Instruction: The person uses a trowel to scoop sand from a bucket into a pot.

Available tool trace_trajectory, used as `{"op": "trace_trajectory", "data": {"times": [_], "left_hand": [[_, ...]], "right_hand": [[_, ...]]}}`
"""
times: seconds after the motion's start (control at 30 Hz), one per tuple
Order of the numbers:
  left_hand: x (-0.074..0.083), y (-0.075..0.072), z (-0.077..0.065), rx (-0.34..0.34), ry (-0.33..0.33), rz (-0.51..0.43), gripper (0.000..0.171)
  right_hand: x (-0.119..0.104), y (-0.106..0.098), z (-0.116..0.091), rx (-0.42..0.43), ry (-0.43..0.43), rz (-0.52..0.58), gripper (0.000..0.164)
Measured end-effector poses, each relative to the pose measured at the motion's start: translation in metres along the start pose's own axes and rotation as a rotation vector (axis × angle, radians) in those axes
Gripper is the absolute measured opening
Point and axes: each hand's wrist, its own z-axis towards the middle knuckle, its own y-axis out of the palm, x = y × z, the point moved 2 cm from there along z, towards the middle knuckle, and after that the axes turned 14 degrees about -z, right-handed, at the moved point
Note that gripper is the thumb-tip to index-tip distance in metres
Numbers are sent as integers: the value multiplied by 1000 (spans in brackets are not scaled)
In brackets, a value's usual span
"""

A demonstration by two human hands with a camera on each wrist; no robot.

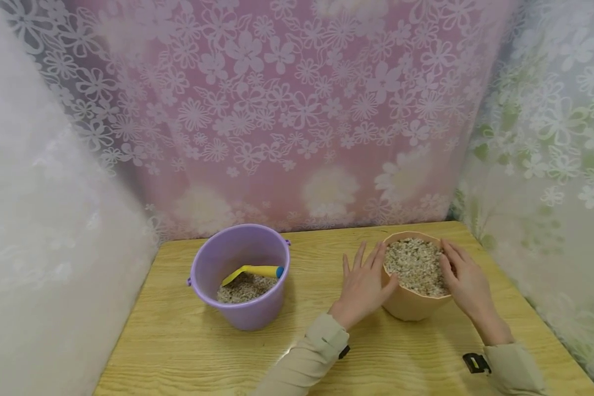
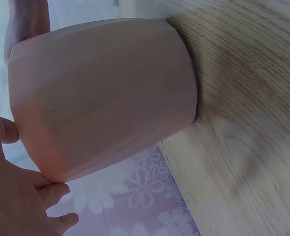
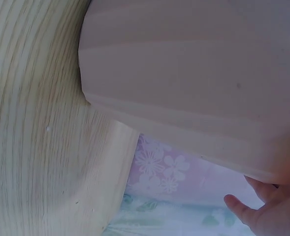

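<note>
A peach faceted pot [image 1: 410, 306] stands upright on the table's right half, filled close to its rim with pale grainy mix [image 1: 416, 265]. My left hand [image 1: 363, 287] touches the pot's left rim, fingers extended and spread, thumb at the near edge. On the opposite side, my right hand [image 1: 469, 280] rests at the rim with fingers fairly straight and its thumb over the edge. The left wrist view shows the pot's side wall [image 2: 105, 98] with left fingertips [image 2: 53, 194] right at the rim. In the right wrist view, the right hand [image 3: 277, 214] sits by the upper wall.
Left of the pot is a purple bucket [image 1: 254, 316] with some grainy mix [image 1: 247, 287] inside. A yellow hand trowel with a blue end [image 1: 259, 270] leans in it. Floral curtains [image 1: 297, 110] hang behind the wooden table [image 1: 188, 352] and at its sides.
</note>
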Motion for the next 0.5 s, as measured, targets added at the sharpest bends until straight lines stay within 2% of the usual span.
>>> {"op": "trace_trajectory", "data": {"times": [0.23, 0.5], "left_hand": [[-5, -3, -6, 19, -38, -23, 67], [-10, -7, -11, 50, -39, -28, 66]], "right_hand": [[-9, 7, 1, -3, -5, 13, 50], [-17, 8, 2, -6, -5, 11, 50]]}}
